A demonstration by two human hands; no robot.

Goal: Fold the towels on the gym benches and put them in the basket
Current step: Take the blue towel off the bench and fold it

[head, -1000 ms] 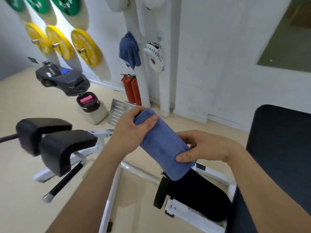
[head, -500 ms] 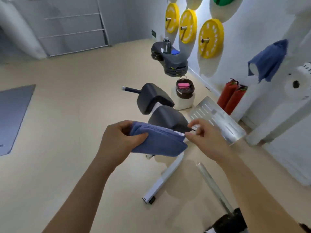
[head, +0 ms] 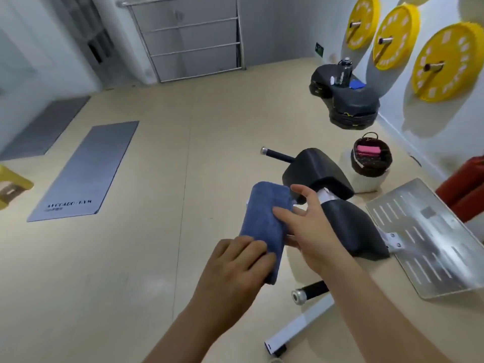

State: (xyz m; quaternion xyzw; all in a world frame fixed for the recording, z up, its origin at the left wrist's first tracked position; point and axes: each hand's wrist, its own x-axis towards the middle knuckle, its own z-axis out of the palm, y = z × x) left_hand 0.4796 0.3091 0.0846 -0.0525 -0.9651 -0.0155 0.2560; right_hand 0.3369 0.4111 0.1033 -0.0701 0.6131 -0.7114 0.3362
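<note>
while the left hand (head: pixel 235 265) gripped the near end of the folded blue towel (head: pixel 262 218), fingers curled over its top face, the right hand (head: pixel 311 231) was spread wide with straight fingers, holding nothing. its index finger lay on the towel's right edge. the towel was up in the air over the beige floor (head: pixel 157 258), long and narrow, pointing away from the person, just left of the black bench pads (head: pixel 351 226). beyond the pads, near the wall and well apart from the blue towel, a dark basket (head: pixel 372 167) sat on a white block (head: pixel 366 183) with a pink towel (head: pixel 369 150) inside. a perforated metal plate (head: pixel 429 237) lay tilted right of the pads. yellow weight plates (head: pixel 445 61) hung on wall pegs. a grey mat (head: pixel 86 171) lay flat far left on the floor.
</note>
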